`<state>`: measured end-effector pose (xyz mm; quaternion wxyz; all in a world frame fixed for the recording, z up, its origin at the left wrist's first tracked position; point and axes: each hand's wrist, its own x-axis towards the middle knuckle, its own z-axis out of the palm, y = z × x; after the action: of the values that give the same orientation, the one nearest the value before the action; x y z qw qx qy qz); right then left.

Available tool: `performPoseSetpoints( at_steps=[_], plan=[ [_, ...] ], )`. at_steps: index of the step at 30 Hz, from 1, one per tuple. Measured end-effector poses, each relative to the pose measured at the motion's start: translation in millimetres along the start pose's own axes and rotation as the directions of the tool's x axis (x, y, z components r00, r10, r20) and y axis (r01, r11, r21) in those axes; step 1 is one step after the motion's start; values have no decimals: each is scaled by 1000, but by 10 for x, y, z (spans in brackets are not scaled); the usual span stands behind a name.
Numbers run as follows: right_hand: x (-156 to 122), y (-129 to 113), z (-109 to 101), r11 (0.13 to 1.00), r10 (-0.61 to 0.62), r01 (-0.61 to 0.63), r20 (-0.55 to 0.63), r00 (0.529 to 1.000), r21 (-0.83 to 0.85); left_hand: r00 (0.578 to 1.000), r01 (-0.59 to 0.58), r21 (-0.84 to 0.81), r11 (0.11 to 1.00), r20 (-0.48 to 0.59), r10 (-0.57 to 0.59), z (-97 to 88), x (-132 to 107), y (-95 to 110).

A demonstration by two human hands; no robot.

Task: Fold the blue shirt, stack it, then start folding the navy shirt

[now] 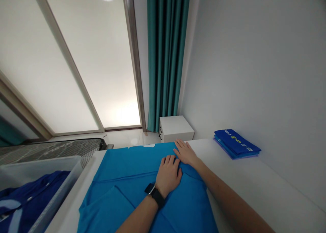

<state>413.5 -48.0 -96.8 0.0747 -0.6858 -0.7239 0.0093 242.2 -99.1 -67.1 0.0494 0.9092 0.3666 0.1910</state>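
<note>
A bright blue garment [122,168] lies spread flat on the white table [257,182], with a long crease across it and a folded-over layer near me. My left hand [168,175], with a black wristwatch [155,195] on its wrist, rests palm down on the cloth. Just beyond it, my right hand [185,153] lies flat at the garment's far right edge, partly on the cloth and partly on the table. Neither hand visibly grips anything. To the right, a folded stack of blue garments [236,143] with yellow print sits against the wall.
At the lower left, a translucent plastic bin [53,165] holds dark blue clothing [30,195]. Beyond the table stand a white bedside cabinet [175,128], a teal curtain [165,53] and a grey striped mattress [51,149]. A wall runs along the table's right side.
</note>
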Motion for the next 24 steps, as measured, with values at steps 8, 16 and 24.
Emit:
performPoseSetpoints(
  at_steps=[8,16,24],
  plan=[
    [2,28,38,1000,11,-11,1,1000,-17,995,96,-65,993,-1,-96,-73,26,-25],
    [-10,9,33,999,26,-25,25,999,-39,995,94,101,990,8,-95,-56,381,-358],
    [-6,3,24,999,22,-21,36,999,-29,987,110,185,977,98,-129,47,616,-546]
  ],
)
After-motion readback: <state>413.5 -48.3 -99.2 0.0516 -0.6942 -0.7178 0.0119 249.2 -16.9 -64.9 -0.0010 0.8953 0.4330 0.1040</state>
